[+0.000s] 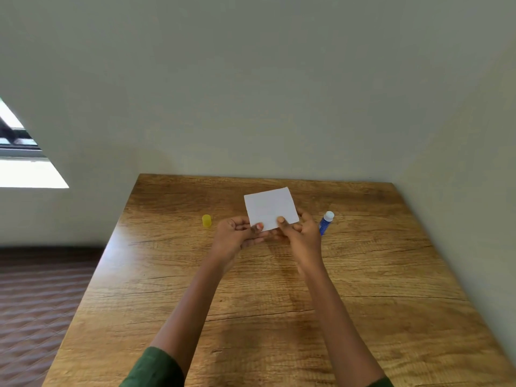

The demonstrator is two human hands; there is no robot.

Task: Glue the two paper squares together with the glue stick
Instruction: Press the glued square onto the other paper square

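Together, the fingers [305, 219] of both hands are grasping a white paper square [270, 205] by its near edge. The thumbs lie on top, close to each other, and the other fingers are curled underneath. The left hand [233, 234] pinches the near left corner, and the right hand [301, 234] pinches the near edge just beside it. The paper is lifted off the table [279, 303], with its face turned towards the camera and its far edge standing free. I cannot tell whether it is a single sheet or two laid one on the other.

Just right of the right hand, a blue glue stick [325, 222] with a white top stands on the table, leaning a little; its lower part is hidden behind the hand. To the left of the left hand, apart from it, a small yellow cap [206, 220] stands upright on the wood.

Both bare forearms reach from the near edge across the wood-grain table, and a dark green sleeve [153, 370] shows at the left elbow. A plain pale wall [251, 93] rises at the table's far edge, a bright window [25, 169] sits far left, and a dark reddish patterned floor [36, 289] lies beneath it.
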